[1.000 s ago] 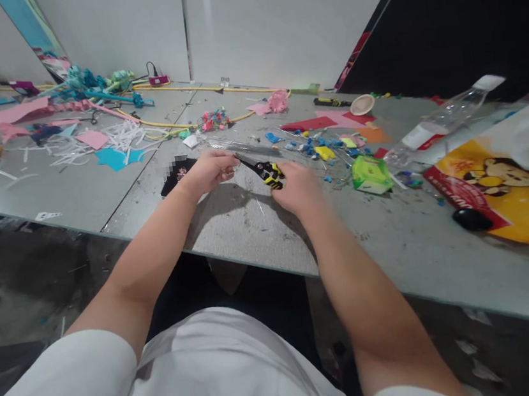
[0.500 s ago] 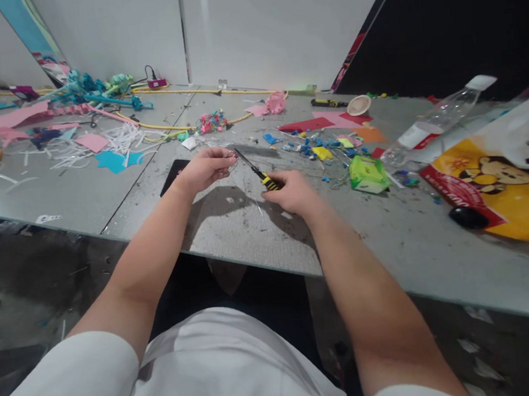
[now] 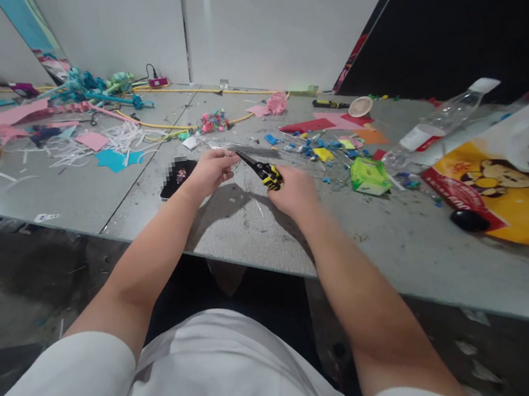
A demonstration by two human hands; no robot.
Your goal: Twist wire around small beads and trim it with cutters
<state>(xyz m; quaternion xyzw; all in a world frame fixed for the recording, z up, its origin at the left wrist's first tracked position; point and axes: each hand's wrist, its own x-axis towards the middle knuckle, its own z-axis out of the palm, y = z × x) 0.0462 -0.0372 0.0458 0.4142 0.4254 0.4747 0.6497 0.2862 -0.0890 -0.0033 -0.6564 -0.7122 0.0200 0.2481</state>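
My right hand (image 3: 295, 191) is closed around the yellow-and-black handles of long-nose pliers (image 3: 267, 176), whose dark jaws point up and left. The tips of the jaws reach the fingertips of my left hand (image 3: 215, 168). Those fingers are pinched together on what looks like a thin wire (image 3: 234, 153); its shape is too fine to make out fully. Behind my left wrist lies a dark phone (image 3: 176, 178), partly covered by the arm. Both hands are held just above the grey table (image 3: 245, 236).
Blue and yellow bits (image 3: 309, 147), a green packet (image 3: 370, 175), a plastic bottle (image 3: 443, 121), a yellow bag (image 3: 509, 193) and a black computer mouse (image 3: 470, 220) lie on the right. White paper strips (image 3: 125, 141), pink paper (image 3: 13, 116) and teal crafts (image 3: 87, 85) lie on the left.
The pliers' handles have turned and spread wider in my right hand, with the jaws still at my left fingertips. My left hand has shifted slightly right, and the phone's screen now shows a picture.
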